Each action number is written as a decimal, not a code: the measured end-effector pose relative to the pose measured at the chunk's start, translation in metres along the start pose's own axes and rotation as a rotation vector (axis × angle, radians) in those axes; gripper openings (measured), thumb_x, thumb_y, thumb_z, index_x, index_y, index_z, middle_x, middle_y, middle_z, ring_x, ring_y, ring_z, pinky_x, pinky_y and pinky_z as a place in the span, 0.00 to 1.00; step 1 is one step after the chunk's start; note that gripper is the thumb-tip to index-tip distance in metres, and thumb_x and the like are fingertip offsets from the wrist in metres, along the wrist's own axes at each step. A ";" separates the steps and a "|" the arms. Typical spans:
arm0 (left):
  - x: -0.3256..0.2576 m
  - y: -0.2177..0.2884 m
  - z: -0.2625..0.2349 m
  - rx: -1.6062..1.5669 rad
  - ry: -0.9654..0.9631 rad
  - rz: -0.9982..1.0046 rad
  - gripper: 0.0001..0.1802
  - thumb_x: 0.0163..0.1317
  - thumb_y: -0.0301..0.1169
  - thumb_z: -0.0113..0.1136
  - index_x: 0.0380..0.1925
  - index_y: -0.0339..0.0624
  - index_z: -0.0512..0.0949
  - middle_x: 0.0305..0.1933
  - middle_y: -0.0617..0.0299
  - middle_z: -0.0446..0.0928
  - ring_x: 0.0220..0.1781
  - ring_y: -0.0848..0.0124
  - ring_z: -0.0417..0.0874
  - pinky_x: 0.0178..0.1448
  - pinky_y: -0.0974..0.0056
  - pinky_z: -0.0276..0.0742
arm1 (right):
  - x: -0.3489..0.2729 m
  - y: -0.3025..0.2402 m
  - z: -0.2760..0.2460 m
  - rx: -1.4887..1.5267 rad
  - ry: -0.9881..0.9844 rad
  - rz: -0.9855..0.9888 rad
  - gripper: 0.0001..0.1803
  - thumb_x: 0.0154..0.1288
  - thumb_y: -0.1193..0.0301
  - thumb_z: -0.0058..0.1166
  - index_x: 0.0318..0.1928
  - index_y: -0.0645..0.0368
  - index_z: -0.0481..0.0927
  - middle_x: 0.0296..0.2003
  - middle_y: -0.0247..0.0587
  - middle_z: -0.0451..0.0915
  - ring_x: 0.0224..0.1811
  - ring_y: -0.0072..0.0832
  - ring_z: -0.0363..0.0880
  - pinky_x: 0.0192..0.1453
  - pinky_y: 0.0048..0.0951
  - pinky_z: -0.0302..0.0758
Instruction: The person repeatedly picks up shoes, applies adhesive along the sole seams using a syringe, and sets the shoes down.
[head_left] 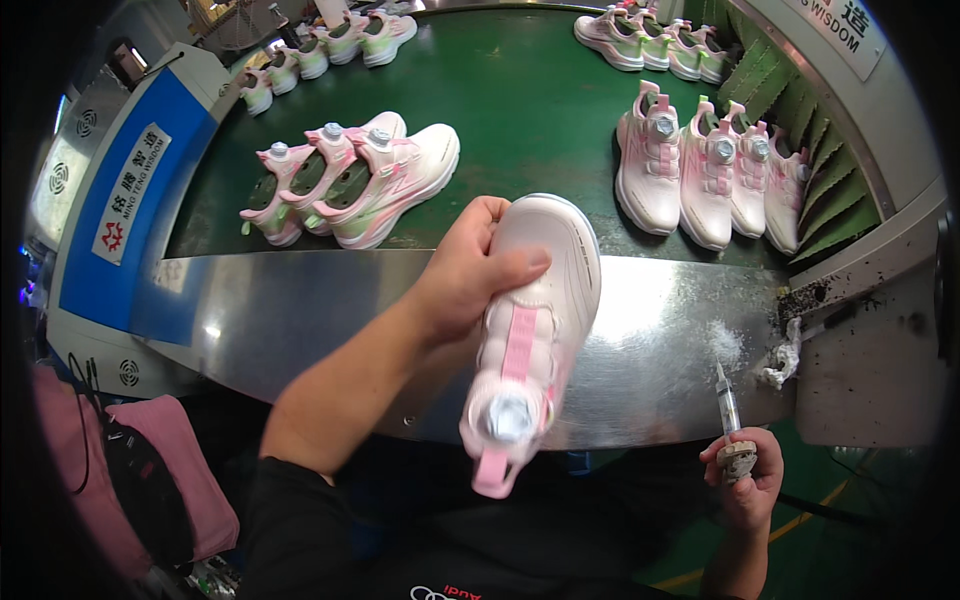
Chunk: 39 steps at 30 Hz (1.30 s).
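Observation:
My left hand [462, 270] grips a pale pink and white sneaker [545, 300] by its toe end, thumb on the upper and fingers underneath. The shoe hangs over the steel ledge with its toe pointing away from me. A silvery round dial and a pink pull loop show at its near end. Low on the right, my right hand [757, 485] is closed around a clear syringe [729, 408], tip upward. A crusted, pale round knob sits at the syringe's near end, between the fingers. White residue [724, 342] lies on the steel beyond the tip.
Behind the steel ledge [300, 300] runs a green conveyor belt [510, 120]. Sneakers stand on it at left [385, 190], right [650, 175], and in both far corners. Green flaps [835, 200] line the right side. A crumpled white scrap [783, 355] lies at the ledge's right end.

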<state>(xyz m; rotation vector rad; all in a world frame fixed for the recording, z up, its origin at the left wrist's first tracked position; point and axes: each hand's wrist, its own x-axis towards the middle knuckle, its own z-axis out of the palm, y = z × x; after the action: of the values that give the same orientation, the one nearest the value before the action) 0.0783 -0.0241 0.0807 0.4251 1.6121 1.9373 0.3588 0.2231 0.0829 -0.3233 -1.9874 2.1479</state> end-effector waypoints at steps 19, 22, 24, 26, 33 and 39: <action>-0.045 -0.032 -0.001 -0.489 -0.369 0.279 0.35 0.38 0.21 0.68 0.51 0.40 0.67 0.50 0.48 0.73 0.54 0.59 0.75 0.57 0.55 0.71 | 0.081 -0.071 0.115 0.408 -0.503 -0.315 0.24 0.60 0.47 0.53 0.42 0.54 0.69 0.21 0.49 0.77 0.12 0.23 0.61 0.15 0.22 0.57; -0.051 -0.023 0.001 -0.537 -0.370 0.205 0.35 0.37 0.20 0.69 0.51 0.40 0.68 0.50 0.47 0.73 0.54 0.58 0.75 0.57 0.55 0.71 | 0.083 -0.063 0.109 0.414 -0.550 -0.303 0.24 0.61 0.47 0.52 0.41 0.55 0.70 0.20 0.48 0.77 0.11 0.24 0.61 0.14 0.22 0.56; -0.049 -0.027 0.001 -0.577 -0.423 0.251 0.35 0.36 0.19 0.69 0.50 0.39 0.69 0.50 0.46 0.73 0.54 0.57 0.76 0.57 0.55 0.72 | 0.082 -0.065 0.114 0.388 -0.497 -0.292 0.24 0.61 0.47 0.51 0.40 0.56 0.70 0.20 0.47 0.76 0.11 0.24 0.62 0.14 0.22 0.56; -0.050 -0.025 0.002 -0.572 -0.436 0.227 0.35 0.37 0.19 0.69 0.50 0.39 0.69 0.50 0.45 0.73 0.53 0.57 0.76 0.56 0.54 0.72 | 0.084 -0.069 0.123 0.372 -0.484 -0.290 0.25 0.61 0.46 0.50 0.40 0.56 0.69 0.19 0.46 0.76 0.10 0.24 0.63 0.13 0.22 0.56; -0.053 -0.022 -0.001 -0.507 -0.454 0.279 0.35 0.38 0.20 0.70 0.51 0.40 0.69 0.50 0.46 0.72 0.54 0.58 0.75 0.56 0.55 0.72 | 0.084 -0.070 0.128 0.325 -0.482 -0.268 0.25 0.63 0.46 0.48 0.40 0.57 0.69 0.18 0.45 0.75 0.09 0.25 0.63 0.12 0.23 0.56; -0.053 -0.024 -0.002 -0.441 -0.414 0.316 0.35 0.38 0.20 0.70 0.51 0.39 0.68 0.51 0.47 0.72 0.54 0.60 0.75 0.58 0.55 0.70 | 0.086 -0.069 0.130 0.297 -0.464 -0.288 0.25 0.63 0.46 0.46 0.39 0.57 0.69 0.17 0.45 0.75 0.08 0.25 0.61 0.11 0.23 0.54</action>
<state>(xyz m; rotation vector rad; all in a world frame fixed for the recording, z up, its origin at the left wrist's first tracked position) 0.1243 -0.0556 0.0637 0.8649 0.8656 2.1765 0.2383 0.1295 0.1587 0.5191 -1.7306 2.4237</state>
